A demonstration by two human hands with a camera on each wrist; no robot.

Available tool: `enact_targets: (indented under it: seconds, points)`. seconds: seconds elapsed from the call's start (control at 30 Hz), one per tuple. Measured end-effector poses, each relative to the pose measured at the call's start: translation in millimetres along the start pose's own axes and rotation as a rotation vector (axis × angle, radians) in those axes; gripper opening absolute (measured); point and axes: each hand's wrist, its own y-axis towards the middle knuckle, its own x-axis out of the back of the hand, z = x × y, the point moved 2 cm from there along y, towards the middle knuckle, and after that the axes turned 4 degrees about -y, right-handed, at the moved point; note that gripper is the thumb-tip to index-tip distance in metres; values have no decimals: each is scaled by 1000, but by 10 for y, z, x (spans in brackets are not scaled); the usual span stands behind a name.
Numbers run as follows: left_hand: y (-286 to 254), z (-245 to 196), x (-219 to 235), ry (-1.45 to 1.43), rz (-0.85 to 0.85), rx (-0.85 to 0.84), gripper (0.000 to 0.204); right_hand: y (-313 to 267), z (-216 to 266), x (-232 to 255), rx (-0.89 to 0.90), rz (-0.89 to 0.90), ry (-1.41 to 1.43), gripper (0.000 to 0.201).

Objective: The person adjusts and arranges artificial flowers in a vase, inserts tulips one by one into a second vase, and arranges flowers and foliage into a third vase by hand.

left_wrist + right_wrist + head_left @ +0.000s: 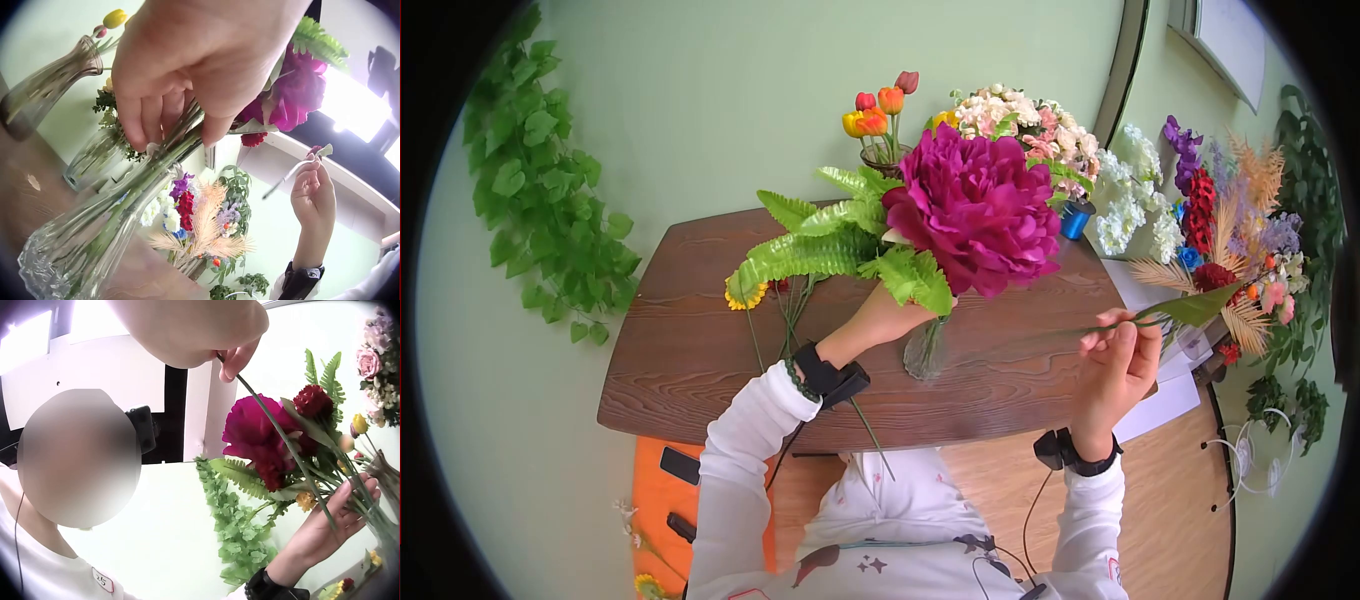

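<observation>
My left hand (888,318) grips a bundle of green stems (178,140) at the mouth of a clear glass vase (81,250). Above that hand spreads the bouquet, with a large magenta peony (985,210), fern leaves (810,250) and a dark red carnation (312,401). The lower stems stand inside the vase on the table. Off to the right, my right hand (1115,375) pinches a single long stem (275,428) between thumb and fingers, apart from the bouquet. A broad green leaf (1195,306) is on this stem, and a small dark red bloom (316,150) shows at its end.
Loose stems with a yellow flower (745,293) lie on the brown table (690,350) at the left. Behind stand a vase of tulips (53,81), pale flowers (1000,108) and a blue ribbon spool (1076,220). Mixed flowers (1230,230) fill the right; phones rest on an orange surface (655,520).
</observation>
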Motion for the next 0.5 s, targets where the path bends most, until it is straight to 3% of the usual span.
enact_targets:
  seconds: [0.1,0.17,0.5]
  points:
    - [5,40,14,-98,20,39,24,52,-101,-85,43,-47,-22,12]
    - [-4,114,15,47,19,-63,24,70,-191,-198,49,-17,-75,11]
    - [-16,56,23,99,-16,-98,20,8,-393,-340,55,87,-99,9]
